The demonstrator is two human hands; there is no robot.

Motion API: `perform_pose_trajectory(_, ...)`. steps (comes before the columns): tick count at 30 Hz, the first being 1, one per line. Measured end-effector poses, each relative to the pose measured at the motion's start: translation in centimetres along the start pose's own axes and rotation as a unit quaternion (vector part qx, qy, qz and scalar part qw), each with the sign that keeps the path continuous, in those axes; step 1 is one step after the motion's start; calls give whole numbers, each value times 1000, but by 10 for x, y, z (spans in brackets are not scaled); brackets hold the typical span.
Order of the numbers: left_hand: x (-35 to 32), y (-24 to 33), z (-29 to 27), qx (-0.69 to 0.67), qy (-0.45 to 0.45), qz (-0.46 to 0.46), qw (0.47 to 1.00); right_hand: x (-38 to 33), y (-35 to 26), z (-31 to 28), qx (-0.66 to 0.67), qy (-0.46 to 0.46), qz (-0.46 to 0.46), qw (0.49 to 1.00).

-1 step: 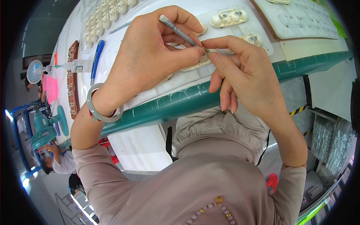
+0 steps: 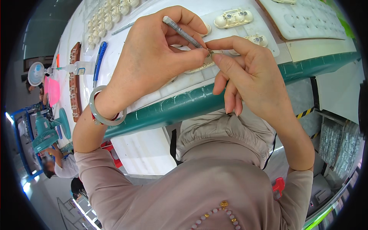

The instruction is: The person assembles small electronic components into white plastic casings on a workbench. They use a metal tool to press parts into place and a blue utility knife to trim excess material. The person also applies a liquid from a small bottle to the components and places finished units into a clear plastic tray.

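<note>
My left hand [image 2: 153, 57] is closed around a slim grey metal rod-like tool [image 2: 182, 32] with a ridged handle, slanting down to the right. Its lower end meets the fingertips of my right hand [image 2: 249, 73], whose thumb and forefinger are pinched together there. Whatever small thing lies between them is too hidden to name, and the other right fingers curl loosely. Beneath both hands is a cream-coloured moulded part [image 2: 201, 68], mostly covered, on a white plate. Another such part with round dark-ringed openings [image 2: 233, 18] lies beyond my right hand, and one more [image 2: 257, 40] sits behind the knuckles.
A blue-handled cutter [image 2: 100, 57] and a small clear bottle [image 2: 82, 68] lie left of my left forearm, near a brown strip [image 2: 74, 82] of parts. Rows of cream parts [image 2: 109, 17] stand far left. A brown-edged white tray [image 2: 306, 19] is far right. Green padding [image 2: 172, 107] lines the table's front edge.
</note>
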State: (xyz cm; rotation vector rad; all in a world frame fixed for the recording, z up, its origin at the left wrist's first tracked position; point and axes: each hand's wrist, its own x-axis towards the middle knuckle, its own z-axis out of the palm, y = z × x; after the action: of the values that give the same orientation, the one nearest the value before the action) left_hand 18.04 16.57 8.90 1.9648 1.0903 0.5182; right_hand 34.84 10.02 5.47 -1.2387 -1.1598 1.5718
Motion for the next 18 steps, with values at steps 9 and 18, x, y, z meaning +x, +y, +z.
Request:
perform_pose_trajectory(9, -2, 4, 4, 4, 11, 2, 1000, 6, -6, -5, 14, -32, 24, 999)
perform_pose_trajectory(18, -5, 4, 3, 45, 21, 1, 999, 12, -8, -1, 46, -25, 40, 998)
